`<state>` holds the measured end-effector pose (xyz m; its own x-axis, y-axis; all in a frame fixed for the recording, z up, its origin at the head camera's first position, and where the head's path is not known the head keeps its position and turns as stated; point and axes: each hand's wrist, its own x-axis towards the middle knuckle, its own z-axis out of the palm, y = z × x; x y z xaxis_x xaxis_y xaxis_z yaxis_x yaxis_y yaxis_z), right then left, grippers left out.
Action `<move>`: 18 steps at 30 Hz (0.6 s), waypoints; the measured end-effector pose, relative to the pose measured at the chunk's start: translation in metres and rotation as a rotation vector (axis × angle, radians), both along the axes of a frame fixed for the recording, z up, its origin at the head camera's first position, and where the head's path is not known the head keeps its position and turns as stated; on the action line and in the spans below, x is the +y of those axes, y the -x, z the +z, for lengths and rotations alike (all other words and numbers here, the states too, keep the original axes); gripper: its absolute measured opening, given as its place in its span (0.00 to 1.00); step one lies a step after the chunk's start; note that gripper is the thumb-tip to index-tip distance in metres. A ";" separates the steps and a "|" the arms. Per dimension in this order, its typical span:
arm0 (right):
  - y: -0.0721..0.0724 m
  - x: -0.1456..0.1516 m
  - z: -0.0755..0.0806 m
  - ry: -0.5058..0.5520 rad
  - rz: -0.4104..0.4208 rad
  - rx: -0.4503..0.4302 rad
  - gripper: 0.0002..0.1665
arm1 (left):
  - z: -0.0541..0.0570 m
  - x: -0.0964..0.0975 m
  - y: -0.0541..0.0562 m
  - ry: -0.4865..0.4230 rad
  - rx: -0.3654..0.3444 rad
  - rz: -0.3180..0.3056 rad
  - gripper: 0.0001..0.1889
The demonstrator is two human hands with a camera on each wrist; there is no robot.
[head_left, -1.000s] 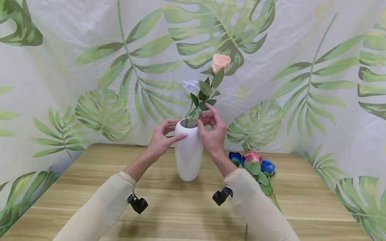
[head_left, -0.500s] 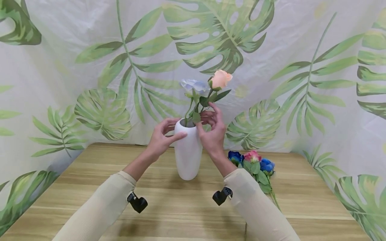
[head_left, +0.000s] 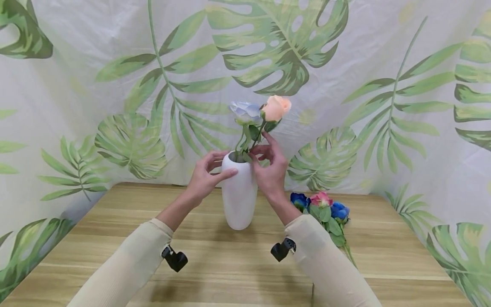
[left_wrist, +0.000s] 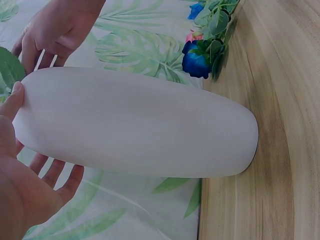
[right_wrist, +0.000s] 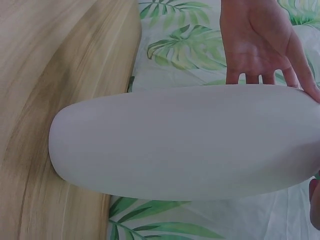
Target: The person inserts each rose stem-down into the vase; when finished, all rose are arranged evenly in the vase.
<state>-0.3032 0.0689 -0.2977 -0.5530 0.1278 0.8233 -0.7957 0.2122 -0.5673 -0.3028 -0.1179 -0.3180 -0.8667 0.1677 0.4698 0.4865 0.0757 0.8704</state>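
A tall white vase stands upright on the wooden table. My left hand holds it near the rim, thumb in front and fingers round the far side; the left wrist view shows the thumb of that hand on the vase's upper end. A pale blue-white rose leans out of the mouth. Beside it is a peach rose, whose stem my right hand pinches just over the rim. The lower stems are hidden inside the vase. In the right wrist view the vase hides most of the mouth area.
On the table, right of the vase, lie a dark blue rose, a pink rose and a brighter blue rose, stems toward me. Behind the table hangs a leaf-patterned cloth.
The peach rose has come down and slightly left, its bloom turning, and now sits close beside the pale rose. The right fingers shifted slightly on its stem; the left hand and vase stayed put.
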 end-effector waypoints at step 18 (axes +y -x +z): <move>-0.002 0.005 0.004 0.067 0.014 0.021 0.19 | 0.001 0.001 -0.001 0.007 -0.004 0.003 0.24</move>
<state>-0.3015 0.0737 -0.2937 -0.5380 0.1759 0.8244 -0.8099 0.1633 -0.5634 -0.3020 -0.1172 -0.3169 -0.8689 0.1685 0.4654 0.4830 0.0832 0.8717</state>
